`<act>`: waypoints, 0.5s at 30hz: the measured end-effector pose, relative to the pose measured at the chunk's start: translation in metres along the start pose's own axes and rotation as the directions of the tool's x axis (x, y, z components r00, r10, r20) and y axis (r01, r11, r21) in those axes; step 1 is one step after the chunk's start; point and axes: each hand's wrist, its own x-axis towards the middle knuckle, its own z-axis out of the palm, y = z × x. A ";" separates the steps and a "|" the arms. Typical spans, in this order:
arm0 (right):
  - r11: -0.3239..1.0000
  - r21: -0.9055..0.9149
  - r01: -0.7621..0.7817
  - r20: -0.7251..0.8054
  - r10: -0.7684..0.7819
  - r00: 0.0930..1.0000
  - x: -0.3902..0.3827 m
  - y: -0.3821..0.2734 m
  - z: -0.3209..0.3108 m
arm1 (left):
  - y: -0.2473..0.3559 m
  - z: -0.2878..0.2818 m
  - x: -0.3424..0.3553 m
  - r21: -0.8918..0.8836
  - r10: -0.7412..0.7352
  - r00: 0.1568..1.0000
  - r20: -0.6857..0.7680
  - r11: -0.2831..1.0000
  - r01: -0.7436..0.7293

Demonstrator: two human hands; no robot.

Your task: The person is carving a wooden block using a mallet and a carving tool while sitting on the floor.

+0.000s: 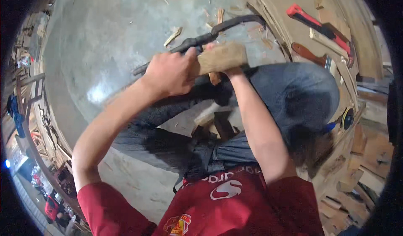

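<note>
Clasping the left end of a pale block (pixel 224 59), the left grip (pixel 170 71) is making a tight fist with its thumb uppermost. The right grip (pixel 233 71) is mostly hiding behind the block: a wrist is showing below and a fingertip above, so I cannot tell whether it is gripping the block or something else. The block is lying crosswise between the two grips, with blur softening its edges. Just below it, a brown piece (pixel 215 79) is poking out; what it belongs to is not showing.

Beyond the grips, a long dark bar (pixel 235 23) is slanting over the grey floor (pixel 105 22), passing behind the left grip. Chips (pixel 173 36) are lying around the bar, suggesting that some cutting or splitting is already done. The block is looking rough and loosely squared, but blur is hiding how much shaping is done on it and how much is left.

Well right of the grips, a hammer (pixel 324 28) is resting near a stick (pixel 327 43) and a brown handle (pixel 306 51). Past the right knee (pixel 312 85), a round black thing (pixel 347 119) is lying beside a blue handle (pixel 331 127). On the near side of the grips, wood pieces (pixel 205 120) are sitting between the legs.
</note>
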 end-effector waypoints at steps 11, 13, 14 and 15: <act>0.392 0.902 -0.181 0.003 0.412 0.911 0.065 -0.031 -0.071 | -0.059 -0.006 -0.051 -0.636 -0.467 0.673 -0.574 0.772 -0.008; 0.572 0.801 -0.177 -0.037 0.343 0.939 0.069 -0.032 -0.075 | -0.059 -0.004 -0.052 -0.631 -0.463 0.687 -0.560 0.776 0.009; 0.555 0.814 -0.171 -0.026 0.330 0.944 0.067 -0.034 -0.074 | -0.057 -0.001 -0.053 -0.626 -0.441 0.686 -0.579 0.780 -0.027; 0.547 0.816 -0.188 -0.019 0.350 0.937 0.065 -0.037 -0.072 | -0.057 0.003 -0.052 -0.627 -0.435 0.700 -0.566 0.779 -0.022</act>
